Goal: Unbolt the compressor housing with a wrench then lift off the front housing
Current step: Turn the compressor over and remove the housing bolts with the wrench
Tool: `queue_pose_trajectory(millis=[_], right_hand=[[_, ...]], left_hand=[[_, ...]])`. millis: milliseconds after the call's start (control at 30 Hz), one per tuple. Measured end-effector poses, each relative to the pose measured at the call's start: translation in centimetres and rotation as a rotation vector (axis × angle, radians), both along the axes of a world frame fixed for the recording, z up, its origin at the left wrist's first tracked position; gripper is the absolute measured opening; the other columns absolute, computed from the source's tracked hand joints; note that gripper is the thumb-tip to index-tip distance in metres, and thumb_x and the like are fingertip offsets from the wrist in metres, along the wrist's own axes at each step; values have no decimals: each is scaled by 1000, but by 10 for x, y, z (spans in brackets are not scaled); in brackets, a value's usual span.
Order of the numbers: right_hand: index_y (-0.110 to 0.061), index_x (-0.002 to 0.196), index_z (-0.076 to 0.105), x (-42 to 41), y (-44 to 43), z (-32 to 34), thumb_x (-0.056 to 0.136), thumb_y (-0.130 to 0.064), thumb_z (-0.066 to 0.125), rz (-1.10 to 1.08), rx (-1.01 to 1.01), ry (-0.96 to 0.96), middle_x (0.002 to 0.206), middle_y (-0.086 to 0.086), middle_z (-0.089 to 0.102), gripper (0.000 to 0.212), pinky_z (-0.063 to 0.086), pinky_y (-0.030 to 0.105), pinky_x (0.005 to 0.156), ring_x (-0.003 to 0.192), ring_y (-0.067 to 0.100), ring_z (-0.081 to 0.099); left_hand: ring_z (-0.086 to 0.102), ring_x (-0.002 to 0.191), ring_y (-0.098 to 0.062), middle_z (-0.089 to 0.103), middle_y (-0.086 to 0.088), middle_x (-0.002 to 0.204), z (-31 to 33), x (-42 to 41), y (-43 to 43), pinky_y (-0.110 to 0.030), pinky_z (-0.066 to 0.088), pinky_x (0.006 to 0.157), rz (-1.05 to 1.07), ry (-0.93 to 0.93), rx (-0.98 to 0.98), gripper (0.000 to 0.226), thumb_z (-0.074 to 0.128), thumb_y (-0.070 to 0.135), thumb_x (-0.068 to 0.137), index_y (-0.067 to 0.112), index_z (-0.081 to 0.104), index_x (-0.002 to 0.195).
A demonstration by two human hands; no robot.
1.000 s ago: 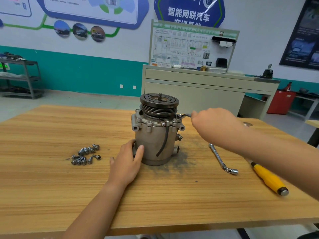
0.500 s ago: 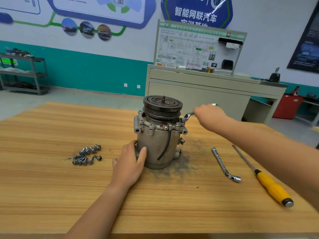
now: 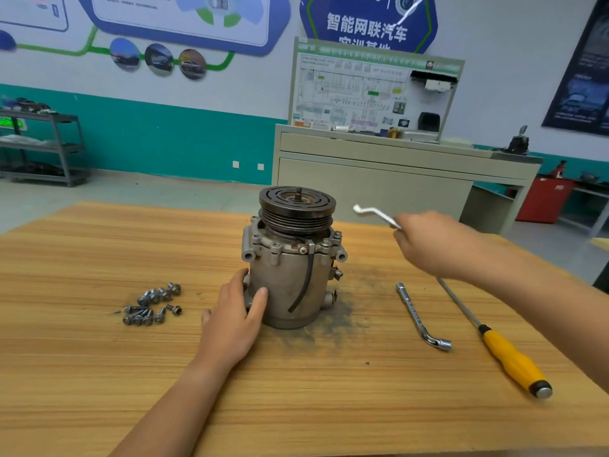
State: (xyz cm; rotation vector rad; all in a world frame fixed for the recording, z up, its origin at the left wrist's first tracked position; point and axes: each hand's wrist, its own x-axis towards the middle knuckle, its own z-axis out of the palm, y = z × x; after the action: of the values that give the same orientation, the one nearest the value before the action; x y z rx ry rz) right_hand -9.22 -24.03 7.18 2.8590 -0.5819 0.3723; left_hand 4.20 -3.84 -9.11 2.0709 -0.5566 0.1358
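Lifted off the flange bolts (image 3: 325,243), the wrench (image 3: 375,215) hovers right of the compressor (image 3: 290,275), in the closed grip of the right hand (image 3: 435,245). Left hand (image 3: 234,321) clasps the compressor's near side, steadying it.

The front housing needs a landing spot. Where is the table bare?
Bare table runs along the near edge, in front of the compressor, and at the far left, behind the bolts. Crowded right of the compressor, around the socket wrench and screwdriver.
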Motion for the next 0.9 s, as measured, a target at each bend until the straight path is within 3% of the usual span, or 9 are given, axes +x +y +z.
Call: queue_pose_trajectory(millis=[233, 400, 900], right_hand=[[-18, 122, 49, 3, 24, -8, 92, -6, 38, 20, -295, 98, 61, -4, 35, 35, 24, 23, 40, 50, 10, 33], [-8, 109, 50, 5, 51, 2, 87, 4, 42, 48, -488, 237, 59, 0, 30, 27, 19, 26, 39, 46, 15, 26], [-11, 104, 55, 8, 50, 9, 89, 0, 42, 8, -495, 311, 61, -1, 36, 22, 23, 25, 40, 48, 14, 33]], left_hand=[[45, 126, -21, 43, -2, 141, 1, -2, 1, -53, 27, 107, 4, -1, -6, 54, 40, 42, 95, 22, 27, 144], [47, 124, -22, 43, -2, 141, 0, -1, 2, -54, 28, 106, -7, 5, -3, 55, 39, 43, 95, 22, 27, 144], [45, 126, -20, 43, 1, 141, 0, 0, 2, -52, 22, 109, 0, 20, 2, 54, 40, 42, 94, 23, 29, 143]])
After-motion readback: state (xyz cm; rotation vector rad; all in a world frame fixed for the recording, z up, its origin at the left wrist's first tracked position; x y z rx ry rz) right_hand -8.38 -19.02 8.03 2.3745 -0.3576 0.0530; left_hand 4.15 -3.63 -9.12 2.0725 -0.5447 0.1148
